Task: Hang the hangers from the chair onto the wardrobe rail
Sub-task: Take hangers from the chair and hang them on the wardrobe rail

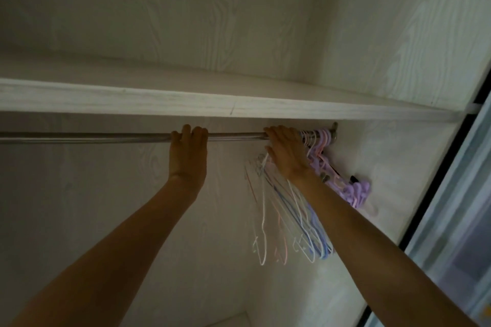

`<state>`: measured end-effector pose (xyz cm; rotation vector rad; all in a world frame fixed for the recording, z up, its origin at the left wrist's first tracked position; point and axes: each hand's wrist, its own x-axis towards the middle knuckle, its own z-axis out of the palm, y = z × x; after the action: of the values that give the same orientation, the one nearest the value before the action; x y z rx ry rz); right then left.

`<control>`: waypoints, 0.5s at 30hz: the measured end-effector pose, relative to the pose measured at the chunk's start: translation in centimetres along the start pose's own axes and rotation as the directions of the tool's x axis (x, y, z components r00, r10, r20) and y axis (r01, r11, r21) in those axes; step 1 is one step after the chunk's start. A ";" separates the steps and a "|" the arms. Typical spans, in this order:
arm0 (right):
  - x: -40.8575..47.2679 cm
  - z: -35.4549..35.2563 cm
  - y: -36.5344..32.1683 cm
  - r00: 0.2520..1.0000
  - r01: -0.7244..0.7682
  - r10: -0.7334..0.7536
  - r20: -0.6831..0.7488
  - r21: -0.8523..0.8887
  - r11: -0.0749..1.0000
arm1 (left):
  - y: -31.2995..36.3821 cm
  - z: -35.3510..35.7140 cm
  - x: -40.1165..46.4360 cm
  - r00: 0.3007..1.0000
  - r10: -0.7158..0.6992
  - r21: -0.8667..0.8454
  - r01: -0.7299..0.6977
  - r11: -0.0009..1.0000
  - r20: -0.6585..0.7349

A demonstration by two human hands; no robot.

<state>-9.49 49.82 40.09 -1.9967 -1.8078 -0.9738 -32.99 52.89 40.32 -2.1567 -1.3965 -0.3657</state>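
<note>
A metal wardrobe rail runs across under a white shelf. My left hand grips the rail near its middle, fingers curled over it. My right hand rests at the rail further right, fingers spread against a bunch of thin wire hangers in white, pink and blue that hang from it. Behind that hand, purple plastic hangers hang bunched at the rail's right end by its bracket. The chair is out of view.
The white shelf sits just above the rail. The wardrobe's right side wall stands close behind the hangers. A sliding door edge runs along the far right. The rail's left half carries nothing.
</note>
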 end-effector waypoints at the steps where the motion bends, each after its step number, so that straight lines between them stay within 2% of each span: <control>1: -0.1 -0.1 0.8 1.000 -0.001 0.001 -0.002 -0.002 1.000 | 0.1 -0.1 0.0 1.000 -0.006 -0.006 0.006 1.000 0.006; 6: -0.8 0.4 4.0 0.994 -0.031 0.035 0.100 -0.038 0.999 | 0.0 0.0 0.0 1.000 0.000 0.021 -0.001 1.000 0.027; 10: -1.2 0.3 4.8 0.993 -0.067 0.067 0.102 -0.002 0.998 | 0.4 0.1 0.0 0.999 -0.023 0.051 0.021 0.998 0.027; 15: -2.4 -0.2 5.0 0.996 -0.025 0.022 0.083 0.038 0.999 | 1.0 -0.2 -0.2 0.998 -0.060 0.066 0.057 0.996 0.036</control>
<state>-4.77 46.98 39.88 -2.0582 -1.8272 -0.8542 -32.12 52.29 40.09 -2.0840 -1.4748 -0.2988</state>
